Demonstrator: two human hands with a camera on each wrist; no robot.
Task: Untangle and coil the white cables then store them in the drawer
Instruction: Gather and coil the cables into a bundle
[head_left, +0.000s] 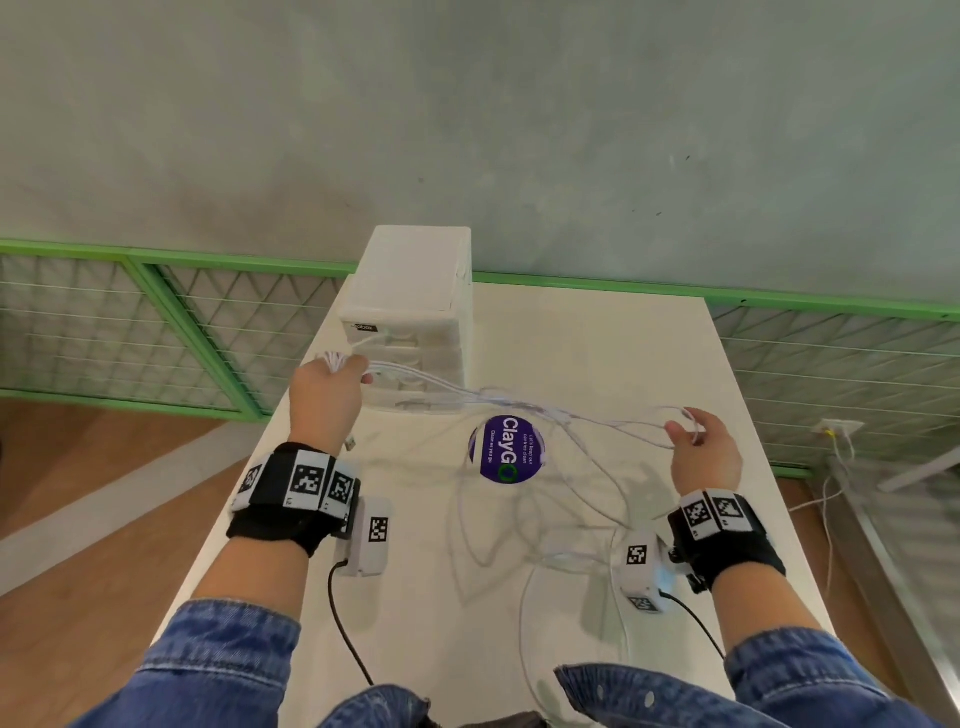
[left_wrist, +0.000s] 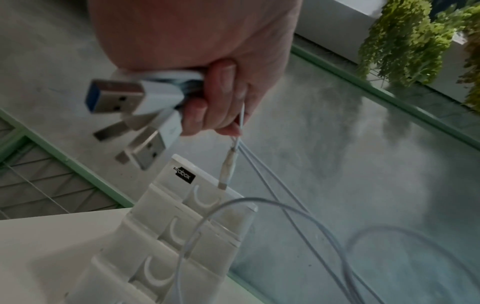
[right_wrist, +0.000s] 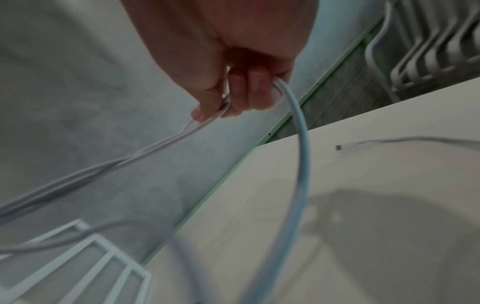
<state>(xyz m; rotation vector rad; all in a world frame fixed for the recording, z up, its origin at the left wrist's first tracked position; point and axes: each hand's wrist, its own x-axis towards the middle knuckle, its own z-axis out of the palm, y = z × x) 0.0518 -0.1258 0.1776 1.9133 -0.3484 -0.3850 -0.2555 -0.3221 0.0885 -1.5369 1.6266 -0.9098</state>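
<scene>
Hands' grip clamped on white cables (head_left: 524, 410) over white table (head_left: 649, 364), grey wall behind

A white bench (head_left: 597, 343) is seen, on which a small white drawer unit (head_left: 415, 317) stands at the far left edge. Loose loops of white cables (head_left: 519, 525) are spread over its middle, partly covering a round purple sticker (head_left: 506, 449).

Grey wall (head_left: 519, 104), seemingly wooden floor (head_left: 78, 441)
</scene>
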